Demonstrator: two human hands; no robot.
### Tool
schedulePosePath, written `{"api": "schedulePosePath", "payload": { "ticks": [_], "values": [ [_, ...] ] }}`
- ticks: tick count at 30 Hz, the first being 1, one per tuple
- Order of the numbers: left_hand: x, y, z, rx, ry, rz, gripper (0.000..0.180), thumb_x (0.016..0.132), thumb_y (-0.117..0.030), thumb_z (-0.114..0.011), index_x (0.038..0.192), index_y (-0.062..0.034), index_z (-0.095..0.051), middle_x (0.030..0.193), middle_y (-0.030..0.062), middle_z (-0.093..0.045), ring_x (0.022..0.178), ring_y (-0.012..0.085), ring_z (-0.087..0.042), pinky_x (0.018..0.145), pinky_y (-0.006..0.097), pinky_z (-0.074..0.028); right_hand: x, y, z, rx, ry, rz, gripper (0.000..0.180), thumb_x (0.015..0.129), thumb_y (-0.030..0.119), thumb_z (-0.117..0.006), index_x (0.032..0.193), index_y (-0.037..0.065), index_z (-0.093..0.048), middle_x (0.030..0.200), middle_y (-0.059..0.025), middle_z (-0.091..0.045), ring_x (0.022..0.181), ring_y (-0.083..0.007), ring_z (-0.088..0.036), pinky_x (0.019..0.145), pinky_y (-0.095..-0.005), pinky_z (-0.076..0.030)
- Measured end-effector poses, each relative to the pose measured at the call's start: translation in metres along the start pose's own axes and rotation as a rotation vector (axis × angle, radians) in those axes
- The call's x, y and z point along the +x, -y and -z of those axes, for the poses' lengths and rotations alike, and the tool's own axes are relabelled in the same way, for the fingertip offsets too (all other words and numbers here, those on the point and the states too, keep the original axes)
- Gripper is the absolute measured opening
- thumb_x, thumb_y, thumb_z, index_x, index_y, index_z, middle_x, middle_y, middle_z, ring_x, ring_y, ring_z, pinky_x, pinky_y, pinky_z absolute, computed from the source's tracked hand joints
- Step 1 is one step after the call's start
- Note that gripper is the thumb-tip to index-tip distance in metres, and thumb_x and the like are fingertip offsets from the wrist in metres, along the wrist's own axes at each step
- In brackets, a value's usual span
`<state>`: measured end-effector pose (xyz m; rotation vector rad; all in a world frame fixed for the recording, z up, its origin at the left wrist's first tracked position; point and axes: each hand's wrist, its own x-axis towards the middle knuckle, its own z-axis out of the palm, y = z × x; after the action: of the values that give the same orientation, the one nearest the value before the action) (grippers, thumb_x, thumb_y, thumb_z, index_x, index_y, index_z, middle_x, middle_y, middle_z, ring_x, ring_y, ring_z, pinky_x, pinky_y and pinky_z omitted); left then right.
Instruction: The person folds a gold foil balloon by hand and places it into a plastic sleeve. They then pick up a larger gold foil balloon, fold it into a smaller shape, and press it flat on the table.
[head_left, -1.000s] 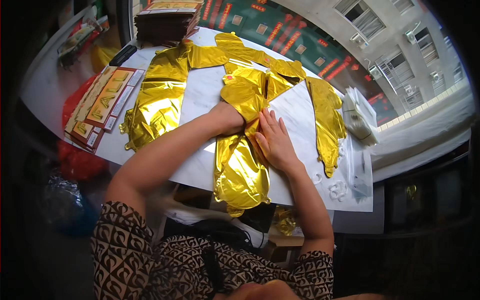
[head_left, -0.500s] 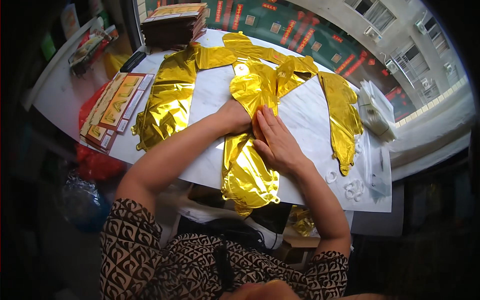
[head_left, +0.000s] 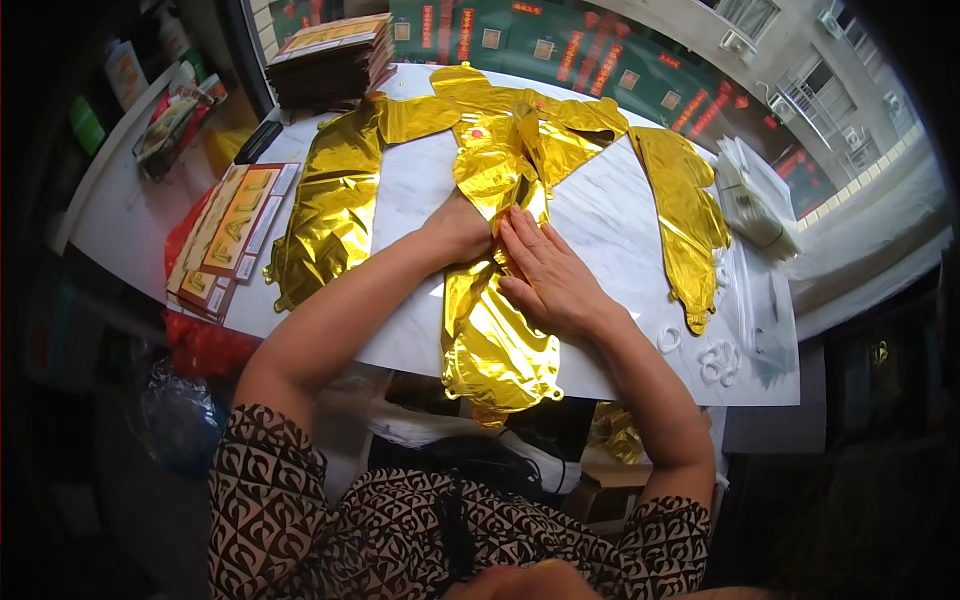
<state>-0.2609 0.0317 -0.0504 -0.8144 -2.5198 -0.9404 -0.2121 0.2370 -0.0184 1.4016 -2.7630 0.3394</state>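
A flat gold foil balloon (head_left: 500, 345) lies at the middle of the table, its near end hanging over the front edge. My left hand (head_left: 462, 228) reaches under a raised fold of gold foil, which hides its fingers. Pressed against the foil's right side, my right hand (head_left: 550, 270) has its fingers stretched out and flat. More uninflated foil balloons are spread around: one at the left (head_left: 330, 200), one at the right (head_left: 682, 215), and overlapping pieces (head_left: 485, 95) at the far side.
A tall stack of printed cards (head_left: 325, 70) stands at the far left, with more cards (head_left: 235, 230) nearer. Clear plastic bags (head_left: 755, 200) and white rings (head_left: 719, 362) lie at the right. The white marbled table (head_left: 600, 250) adjoins a window; an open cardboard box (head_left: 612, 480) sits below.
The upper foil fold between my hands has bunched narrower and leans differently. My hands stay at nearly the same place on the balloon. The whole view has shifted slightly.
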Motion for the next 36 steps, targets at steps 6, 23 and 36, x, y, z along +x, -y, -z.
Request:
{"api": "schedulePosePath", "payload": {
  "ticks": [6, 23, 36],
  "values": [
    [0.004, -0.01, 0.002, -0.168, -0.054, 0.045, 0.038, 0.089, -0.019, -0.056, 0.124, -0.005, -0.057, 0.127, 0.0196, -0.057, 0.118, 0.038, -0.052, 0.102, 0.041, -0.042, 0.0, -0.001, -0.002, -0.027, 0.014, 0.004, 0.07, 0.099, 0.04, -0.039, 0.153, -0.001, -0.021, 0.16, -0.0217, -0.015, 0.15, -0.0327, -0.012, 0.122, -0.0414, -0.008],
    [0.005, 0.009, 0.003, -0.236, -0.085, 0.01, 0.034, 0.093, -0.017, -0.054, 0.124, -0.005, -0.055, 0.124, 0.0193, -0.058, 0.117, 0.0374, -0.053, 0.099, 0.04, -0.043, 0.001, 0.0, 0.003, -0.04, 0.039, 0.017, 0.062, 0.101, 0.039, -0.036, 0.151, 0.002, -0.029, 0.16, -0.0213, -0.017, 0.149, -0.0365, -0.014, 0.121, -0.0431, -0.009],
    [0.03, 0.052, 0.06, -0.143, -1.044, 0.325, 0.045, 0.087, -0.001, -0.042, 0.13, 0.0031, -0.053, 0.132, 0.0245, -0.054, 0.12, 0.0353, -0.052, 0.107, 0.036, -0.038, 0.001, 0.004, 0.001, -0.063, 0.043, 0.039, 0.056, 0.101, 0.037, -0.036, 0.149, 0.01, -0.037, 0.158, -0.0239, -0.022, 0.147, -0.0409, -0.017, 0.12, -0.0461, -0.012]
  ]
}}
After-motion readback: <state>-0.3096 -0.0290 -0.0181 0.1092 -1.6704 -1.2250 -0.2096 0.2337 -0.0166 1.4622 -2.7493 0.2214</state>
